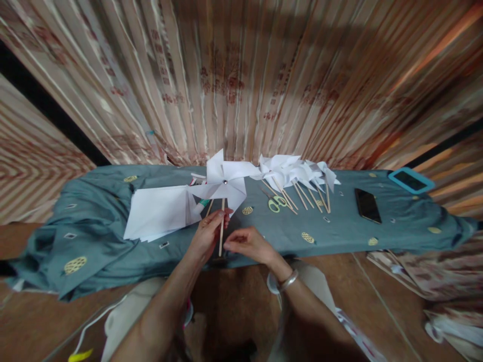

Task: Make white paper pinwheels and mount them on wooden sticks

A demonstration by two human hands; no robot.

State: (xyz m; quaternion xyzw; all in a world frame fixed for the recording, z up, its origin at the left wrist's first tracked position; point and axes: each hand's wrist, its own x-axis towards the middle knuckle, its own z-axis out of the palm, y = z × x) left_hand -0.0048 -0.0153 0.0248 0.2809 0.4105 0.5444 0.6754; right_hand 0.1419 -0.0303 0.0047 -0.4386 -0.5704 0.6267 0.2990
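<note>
A white paper pinwheel (225,181) on a thin wooden stick (221,234) stands tilted slightly before me, a small dark pin at its centre. My left hand (210,229) grips the stick just below the paper blades. Close to the right of the stick's lower end is my right hand (249,243), fingers loosely curled and apart, holding nothing that I can see. Further right lie several finished-looking white pinwheels (281,166) with their sticks pointing toward me. Scissors with light green handles (277,203) rest beside those sticks.
A stack of white paper (158,212) lies at the left on a green patterned cloth (105,201). A green-and-white tube (202,205) is partly hidden behind the pinwheel. To the right are a dark phone (368,205) and a blue-framed tablet (411,180). A striped curtain (241,75) hangs behind.
</note>
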